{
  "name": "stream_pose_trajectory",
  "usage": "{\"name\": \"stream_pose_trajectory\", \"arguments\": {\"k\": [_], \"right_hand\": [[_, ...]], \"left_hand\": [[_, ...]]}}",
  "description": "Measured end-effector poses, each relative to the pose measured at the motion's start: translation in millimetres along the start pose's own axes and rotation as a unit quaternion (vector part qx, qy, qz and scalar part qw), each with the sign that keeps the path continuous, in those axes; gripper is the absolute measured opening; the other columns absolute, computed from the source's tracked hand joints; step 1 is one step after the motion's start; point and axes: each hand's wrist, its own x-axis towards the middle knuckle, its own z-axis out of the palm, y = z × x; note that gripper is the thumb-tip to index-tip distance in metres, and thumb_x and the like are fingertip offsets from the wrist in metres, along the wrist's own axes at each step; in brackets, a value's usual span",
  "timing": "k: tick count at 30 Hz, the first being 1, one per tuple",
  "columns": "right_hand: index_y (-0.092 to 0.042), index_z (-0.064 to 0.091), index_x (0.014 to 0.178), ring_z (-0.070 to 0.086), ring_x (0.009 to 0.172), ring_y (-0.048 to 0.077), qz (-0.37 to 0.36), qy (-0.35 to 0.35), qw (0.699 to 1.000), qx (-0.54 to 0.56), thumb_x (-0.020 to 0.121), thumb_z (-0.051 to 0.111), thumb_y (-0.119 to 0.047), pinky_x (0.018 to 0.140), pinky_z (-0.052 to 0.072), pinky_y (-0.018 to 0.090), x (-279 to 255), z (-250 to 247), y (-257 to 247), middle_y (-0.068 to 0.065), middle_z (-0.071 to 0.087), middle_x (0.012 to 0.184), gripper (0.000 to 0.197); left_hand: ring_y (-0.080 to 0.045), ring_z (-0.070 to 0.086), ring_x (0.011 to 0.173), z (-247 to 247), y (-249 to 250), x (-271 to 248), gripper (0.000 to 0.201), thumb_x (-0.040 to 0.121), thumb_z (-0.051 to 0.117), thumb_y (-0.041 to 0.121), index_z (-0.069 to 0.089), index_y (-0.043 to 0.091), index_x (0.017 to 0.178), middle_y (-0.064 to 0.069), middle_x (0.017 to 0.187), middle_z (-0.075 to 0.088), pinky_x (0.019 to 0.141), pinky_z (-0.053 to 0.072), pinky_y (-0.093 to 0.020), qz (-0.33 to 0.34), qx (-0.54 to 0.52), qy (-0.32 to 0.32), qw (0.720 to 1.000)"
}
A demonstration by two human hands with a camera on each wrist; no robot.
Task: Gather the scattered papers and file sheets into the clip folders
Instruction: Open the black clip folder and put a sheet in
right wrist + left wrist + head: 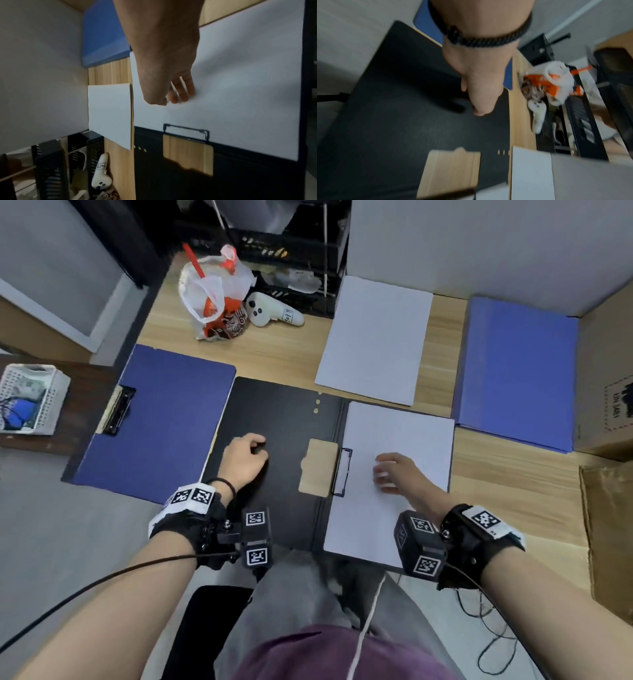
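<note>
One sheet lies in the open black folder; more paper and folders wait on the desk.

The wood-grain desk (281, 361) carries everything. At its centre lies the open black clip folder (274, 419), matte and finely textured, with a cut-out window in its left flap showing wood. On its right half rests a smooth white sheet (404, 433), its left edge at the wire clip (343, 472); whether the clip is clamped I cannot tell. So I judge the filing begun, not finished: a second white sheet (375, 340) lies loose at 1 o'clock, a closed blue folder (517, 371) at 2 o'clock, a blue clipboard (154, 416) with a brass clip at 9 o'clock. The right hand (399, 474) lies on the filed sheet, fingers loosely spread and pressing flat. The left hand (245, 462) sits curled on the black flap; it appears empty, though that is unclear.
</note>
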Motion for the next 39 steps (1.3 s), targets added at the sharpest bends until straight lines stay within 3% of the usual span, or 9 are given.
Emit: {"name": "stream_pose_trajectory", "arguments": {"k": [7,13,17,21,24,27,32,36,39], "right_hand": [[-0.012,0.05,0.122,0.054,0.075,0.016,0.013,0.03,0.999,0.003,0.095,0.048,-0.009,0.073,0.047,0.028,1.2,38.5,-0.1,0.006,0.056,0.093,0.026],[-0.014,0.056,0.103,0.055,0.079,0.018,0.022,0.03,0.999,0.008,0.097,0.045,-0.007,0.084,0.048,0.035,-8.9,46.4,5.1,0.002,0.057,0.081,0.014],[-0.017,0.054,0.089,0.053,0.077,0.018,0.025,0.024,0.999,-0.007,0.096,0.04,-0.007,0.077,0.047,0.031,-12.3,49.1,3.1,0.002,0.053,0.079,0.019],[-0.011,0.058,0.115,0.058,0.075,0.02,0.044,0.001,0.998,-0.042,0.097,0.045,-0.017,0.065,0.048,0.028,-3.5,63.2,-3.5,0.003,0.054,0.082,0.023],[-0.008,0.058,0.12,0.063,0.08,0.021,0.041,-0.057,0.995,-0.075,0.098,0.05,-0.024,0.077,0.052,0.033,1.9,86.2,-15.7,0.009,0.059,0.098,0.029],[-0.016,0.06,0.116,0.063,0.09,0.019,0.029,-0.1,0.988,-0.115,0.097,0.051,-0.033,0.102,0.047,0.043,-2.2,107.8,-38.6,0.008,0.058,0.114,0.028],[-0.019,0.063,0.108,0.051,0.101,0.02,-0.017,-0.187,0.982,-0.003,0.093,0.049,-0.057,0.091,0.054,0.051,-30.7,120.6,-102.7,0.002,0.053,0.107,0.043],[-0.013,0.055,0.131,0.06,0.116,0.028,-0.062,-0.233,0.961,0.133,0.076,0.06,-0.07,0.082,0.055,0.056,-54.9,101.2,-131.9,0.01,0.059,0.116,0.08],[-0.016,0.061,0.128,0.068,0.1,0.022,-0.088,-0.222,0.962,0.13,0.083,0.058,-0.057,0.076,0.058,0.049,-70.0,73.2,-122.8,0.003,0.067,0.11,0.061]], "left_hand": [[-0.037,0.038,0.131,-27.5,-52.5,11.5,0.055,0.086,0.061,0.02,0.045,0.017,0.139,-0.016,0.14,0.041,0.109,0.032,-0.039,-0.085,0.002,0.034,0.996],[-0.028,0.046,0.127,-35.7,-49.8,18.6,0.061,0.081,0.069,0.032,0.044,0.018,0.135,-0.004,0.135,0.052,0.107,0.039,-0.042,-0.107,-0.107,0.014,0.988],[-0.024,0.064,0.096,-56.2,-44.3,14.1,0.035,0.084,0.068,0.018,0.057,0.011,0.116,-0.011,0.117,0.065,0.079,0.053,-0.031,-0.08,-0.216,-0.059,0.971],[-0.012,0.061,0.081,-95.3,-36.0,-1.5,0.019,0.098,0.05,0.007,0.054,0.021,0.11,0.0,0.111,0.066,0.065,0.047,-0.022,-0.043,-0.244,-0.134,0.959],[-0.012,0.06,0.083,-133.5,-34.8,-13.5,0.015,0.098,0.051,0.013,0.057,0.025,0.105,0.006,0.108,0.066,0.068,0.045,-0.022,-0.026,-0.27,-0.176,0.946],[-0.015,0.064,0.083,-164.3,-31.9,-22.9,0.033,0.095,0.055,0.035,0.058,0.024,0.126,0.0,0.116,0.069,0.061,0.048,-0.022,0.01,-0.273,-0.232,0.934],[-0.025,0.066,0.108,-169.5,9.1,-37.0,0.041,0.095,0.041,0.047,0.053,0.032,0.131,0.0,0.128,0.064,0.075,0.058,-0.036,0.073,-0.299,-0.344,0.887],[-0.021,0.063,0.115,-138.6,48.5,-41.0,0.04,0.097,0.045,0.047,0.053,0.036,0.134,0.005,0.132,0.061,0.088,0.055,-0.043,0.111,-0.241,-0.399,0.878],[-0.019,0.06,0.12,-108.8,67.1,-38.3,0.042,0.099,0.041,0.044,0.046,0.037,0.14,0.004,0.136,0.059,0.097,0.051,-0.042,0.124,-0.223,-0.439,0.861]]}}
